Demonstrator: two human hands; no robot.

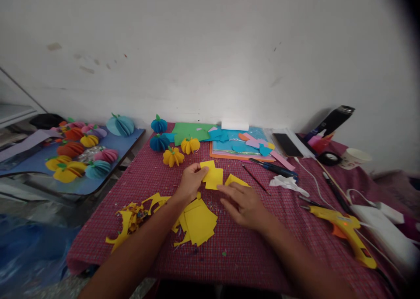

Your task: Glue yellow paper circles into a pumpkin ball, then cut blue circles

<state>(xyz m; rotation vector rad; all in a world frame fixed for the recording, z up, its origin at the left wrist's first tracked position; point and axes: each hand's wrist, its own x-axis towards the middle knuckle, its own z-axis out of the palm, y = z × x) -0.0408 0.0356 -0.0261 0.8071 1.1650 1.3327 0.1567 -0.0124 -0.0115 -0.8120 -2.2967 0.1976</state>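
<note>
My left hand pinches small yellow paper pieces between thumb and fingers, above the middle of the table. Close to their lower right corner is my right hand, its fingers stretched and apart; whether a fingertip touches the paper I cannot tell. Just beyond the right hand lies another yellow paper piece, partly hidden by the fingers. A loose stack of yellow paper squares rests below my hands. Yellow paper scraps are heaped to the left, partly covered by my left forearm.
Yellow paper pumpkins and blue ones stand at the back left. Coloured sheets lie along the wall. A pencil, scissors, crumpled tissue, phone and yellow glue gun are right. More pumpkins crowd a blue table.
</note>
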